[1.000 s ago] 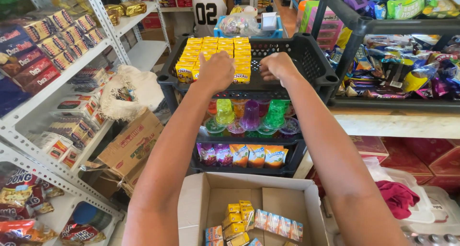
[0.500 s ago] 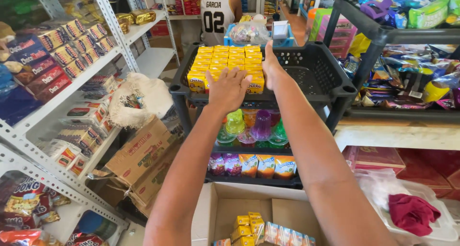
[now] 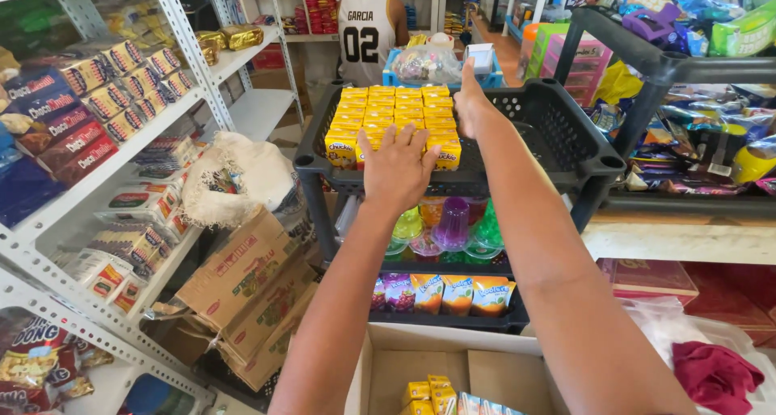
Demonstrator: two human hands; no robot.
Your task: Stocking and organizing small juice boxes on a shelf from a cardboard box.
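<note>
Yellow cartons (image 3: 394, 112) fill the black tray's (image 3: 566, 140) left half; right half bare. Left hand (image 3: 398, 166) open-palmed at front row, right hand (image 3: 471, 101) flat against side, gripping nothing.

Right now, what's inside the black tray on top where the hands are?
The black tray holds rows of small yellow boxes filling its left part. The left hand covers some front boxes, and the right hand rests against their right side. The tray's right part looks bare.

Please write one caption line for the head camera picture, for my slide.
Both hands, left hand and right hand, press against yellow drink cartons in a dark rack tray.
</note>
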